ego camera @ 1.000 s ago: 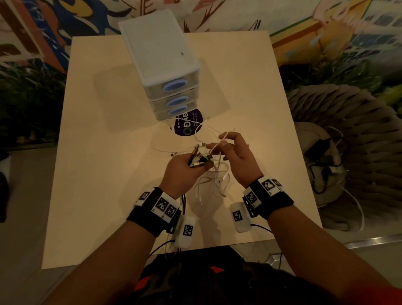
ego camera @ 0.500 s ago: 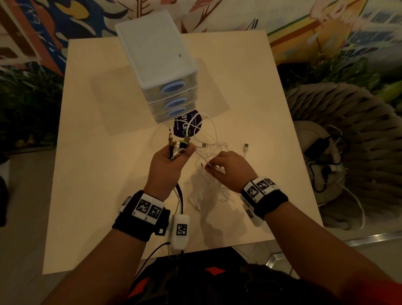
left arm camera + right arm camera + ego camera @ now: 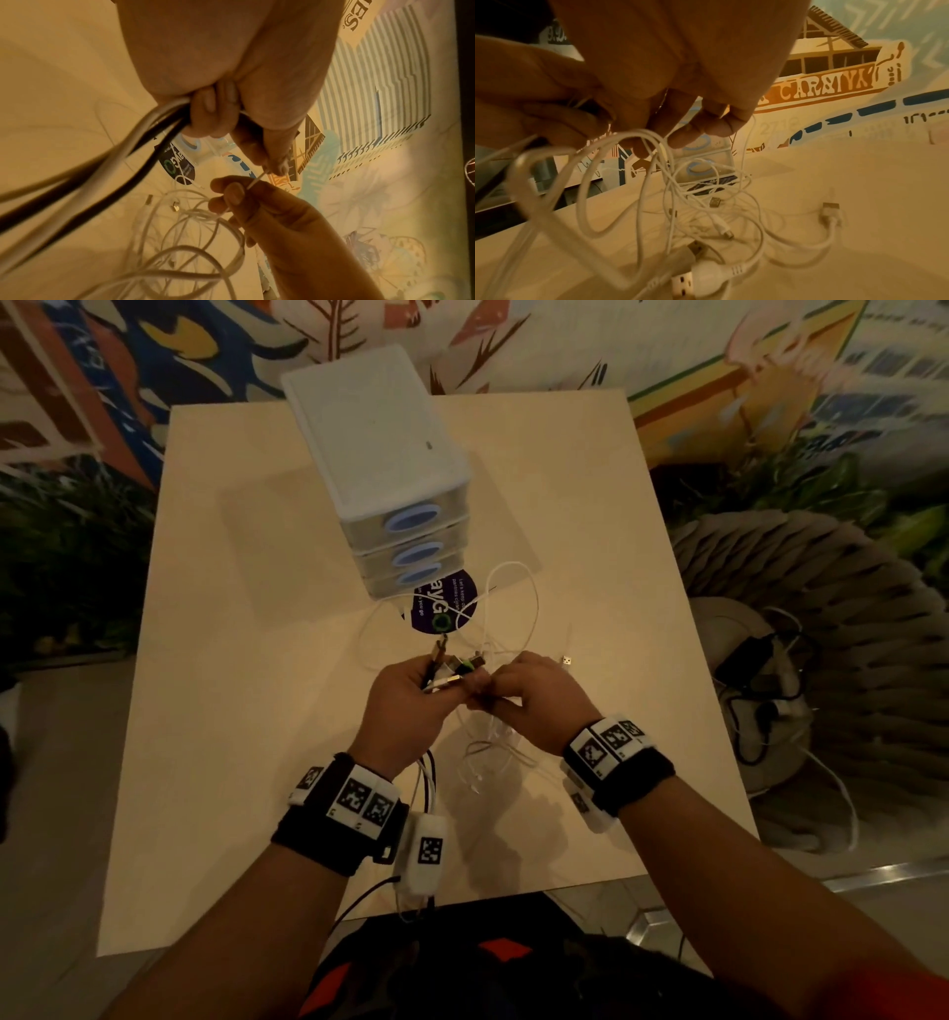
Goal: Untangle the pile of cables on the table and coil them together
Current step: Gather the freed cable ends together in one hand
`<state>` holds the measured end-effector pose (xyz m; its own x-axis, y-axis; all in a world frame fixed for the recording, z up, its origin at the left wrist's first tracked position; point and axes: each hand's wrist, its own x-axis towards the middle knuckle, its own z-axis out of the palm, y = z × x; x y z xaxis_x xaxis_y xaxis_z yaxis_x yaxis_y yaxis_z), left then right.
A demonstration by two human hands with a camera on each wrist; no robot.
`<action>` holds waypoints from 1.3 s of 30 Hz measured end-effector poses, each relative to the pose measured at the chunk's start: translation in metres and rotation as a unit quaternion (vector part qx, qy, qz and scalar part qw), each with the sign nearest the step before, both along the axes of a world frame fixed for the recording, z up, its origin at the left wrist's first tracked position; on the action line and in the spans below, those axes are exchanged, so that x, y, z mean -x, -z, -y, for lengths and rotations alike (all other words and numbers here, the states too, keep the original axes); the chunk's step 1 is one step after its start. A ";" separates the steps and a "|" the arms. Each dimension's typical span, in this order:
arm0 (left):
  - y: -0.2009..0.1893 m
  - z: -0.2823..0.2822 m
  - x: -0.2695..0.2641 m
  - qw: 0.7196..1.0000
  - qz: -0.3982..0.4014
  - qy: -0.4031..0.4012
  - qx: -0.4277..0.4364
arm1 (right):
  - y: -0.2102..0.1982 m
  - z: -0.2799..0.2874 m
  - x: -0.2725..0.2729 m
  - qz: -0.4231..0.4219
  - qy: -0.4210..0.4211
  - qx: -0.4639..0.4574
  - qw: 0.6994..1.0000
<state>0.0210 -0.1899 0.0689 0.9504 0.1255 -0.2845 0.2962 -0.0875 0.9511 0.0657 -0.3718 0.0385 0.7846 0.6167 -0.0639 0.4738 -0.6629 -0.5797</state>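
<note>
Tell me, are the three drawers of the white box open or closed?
Closed: all three fronts of the drawer box sit flush, one above another.

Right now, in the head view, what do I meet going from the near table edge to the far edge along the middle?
Loose white cable loops → left hand gripping the cable ends → round purple sticker → white drawer unit.

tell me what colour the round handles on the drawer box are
Blue, set in the white drawer box; the round handles show best in the head view.
</note>
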 end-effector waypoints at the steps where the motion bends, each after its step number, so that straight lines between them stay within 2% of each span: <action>1: -0.001 0.000 0.000 1.000 0.001 -0.006 0.000 | 0.001 0.000 0.000 -0.010 0.003 -0.006 1.000; 5: -0.011 0.000 0.003 0.993 0.020 -0.095 0.072 | 0.017 0.005 -0.002 -0.044 0.010 0.025 0.999; 7: -0.015 -0.002 0.003 0.989 0.038 -0.123 0.078 | 0.026 0.009 -0.003 -0.061 0.015 0.043 0.997; 11: -0.018 -0.010 0.004 0.989 0.035 -0.128 0.070 | 0.032 0.014 0.000 0.027 0.034 0.038 0.998; 14: -0.022 -0.011 0.004 0.987 0.040 -0.143 0.063 | 0.021 0.013 -0.002 0.062 0.067 -0.015 0.996; 19: -0.019 -0.019 0.003 0.987 0.044 -0.149 0.046 | -0.020 0.015 -0.003 -0.080 0.136 -0.132 0.979; 21: -0.015 -0.025 0.002 0.986 0.034 -0.156 0.043 | -0.032 0.023 -0.001 -0.100 0.175 -0.190 0.961; 24: -0.022 -0.030 0.003 0.983 0.023 -0.160 0.083 | -0.042 0.037 0.002 -0.145 0.180 -0.244 0.942; 26: -0.031 -0.029 0.005 0.986 0.024 -0.125 0.111 | -0.042 0.042 0.001 -0.199 0.178 -0.263 0.927; 27: -0.035 -0.029 0.007 0.987 0.026 -0.096 0.122 | -0.042 0.042 0.000 -0.211 0.180 -0.243 0.930; 30: -0.043 -0.025 0.014 0.993 0.038 0.018 0.109 | -0.039 0.028 -0.007 -0.192 0.138 -0.107 0.966; 32: -0.048 -0.022 0.019 0.992 0.049 0.084 0.084 | -0.036 0.009 -0.011 -0.190 0.108 -0.052 0.974; 34: -0.051 -0.020 0.022 0.988 0.061 0.123 0.073 | -0.030 -0.006 -0.020 -0.178 0.116 -0.027 0.977; 37: -0.056 -0.024 0.027 0.983 0.098 0.145 0.050 | -0.031 -0.012 -0.034 -0.177 0.167 -0.064 0.968; 39: -0.056 -0.032 0.030 0.977 0.116 0.174 0.037 | -0.037 -0.009 -0.042 -0.136 0.201 -0.112 0.964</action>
